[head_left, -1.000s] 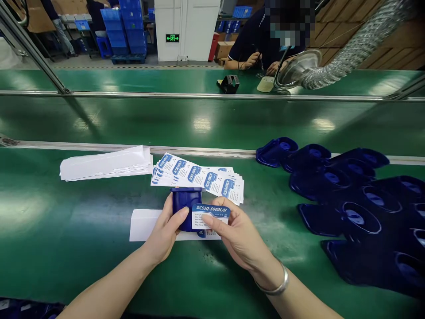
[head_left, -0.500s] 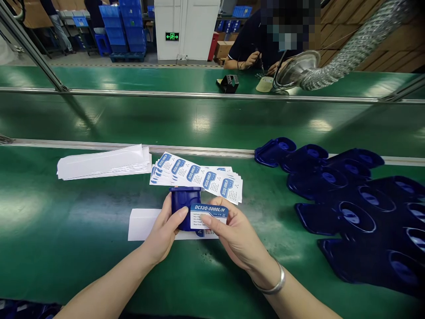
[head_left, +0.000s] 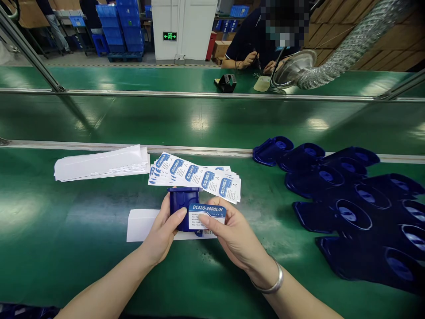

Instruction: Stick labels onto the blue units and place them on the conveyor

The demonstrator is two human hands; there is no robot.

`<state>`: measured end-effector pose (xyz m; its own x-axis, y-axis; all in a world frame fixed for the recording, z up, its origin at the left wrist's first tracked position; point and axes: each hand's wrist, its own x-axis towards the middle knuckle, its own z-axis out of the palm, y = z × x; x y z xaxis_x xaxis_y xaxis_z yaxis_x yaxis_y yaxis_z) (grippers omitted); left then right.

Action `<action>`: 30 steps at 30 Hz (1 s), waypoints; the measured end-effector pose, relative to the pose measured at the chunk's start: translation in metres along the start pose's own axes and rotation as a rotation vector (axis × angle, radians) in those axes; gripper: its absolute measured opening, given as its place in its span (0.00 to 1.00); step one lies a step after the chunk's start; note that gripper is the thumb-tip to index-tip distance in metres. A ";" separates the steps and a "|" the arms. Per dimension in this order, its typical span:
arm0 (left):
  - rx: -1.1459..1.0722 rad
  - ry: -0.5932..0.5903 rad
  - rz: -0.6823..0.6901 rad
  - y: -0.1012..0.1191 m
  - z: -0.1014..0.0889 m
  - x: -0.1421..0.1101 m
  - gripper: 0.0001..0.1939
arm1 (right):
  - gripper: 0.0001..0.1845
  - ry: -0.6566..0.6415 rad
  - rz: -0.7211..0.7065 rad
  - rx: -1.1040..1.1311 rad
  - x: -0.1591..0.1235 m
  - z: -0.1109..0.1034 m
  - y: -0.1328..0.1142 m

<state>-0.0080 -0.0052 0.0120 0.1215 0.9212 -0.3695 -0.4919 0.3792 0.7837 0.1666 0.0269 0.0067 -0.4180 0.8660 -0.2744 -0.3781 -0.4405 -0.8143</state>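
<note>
Near the middle of the table, my left hand (head_left: pixel 166 230) is closed around a dark blue plastic housing (head_left: pixel 178 199). A blue and white label (head_left: pixel 207 208) printed "DC52Q-5000L/H" is pinched between the thumb and fingers of my right hand (head_left: pixel 229 228). The label lies against the right part of the housing's front; whether it is stuck there I cannot tell. Beneath both hands a label strip (head_left: pixel 142 225) rests on the table, partly covered. Just behind the housing is a fanned pile of printed label sheets (head_left: pixel 195 175).
White paper strips (head_left: pixel 101 163) are stacked at left. Several dark blue housings (head_left: pixel 348 212) cover the right side of the green table (head_left: pixel 83 266). A metal rail (head_left: pixel 199 94) crosses beyond. Across it, a co-worker (head_left: pixel 247 42) works beside a flexible duct (head_left: pixel 348 48).
The whole view has shifted slightly. Both hands keep their hold on the housing and the label, with almost no movement between them.
</note>
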 end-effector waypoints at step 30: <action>0.092 -0.032 0.083 -0.002 -0.001 0.002 0.38 | 0.18 -0.009 -0.021 -0.036 -0.001 -0.001 0.001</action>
<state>-0.0074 -0.0040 0.0096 0.1121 0.9515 -0.2865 -0.4200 0.3067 0.8541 0.1673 0.0262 0.0054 -0.4179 0.8726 -0.2526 -0.3564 -0.4133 -0.8379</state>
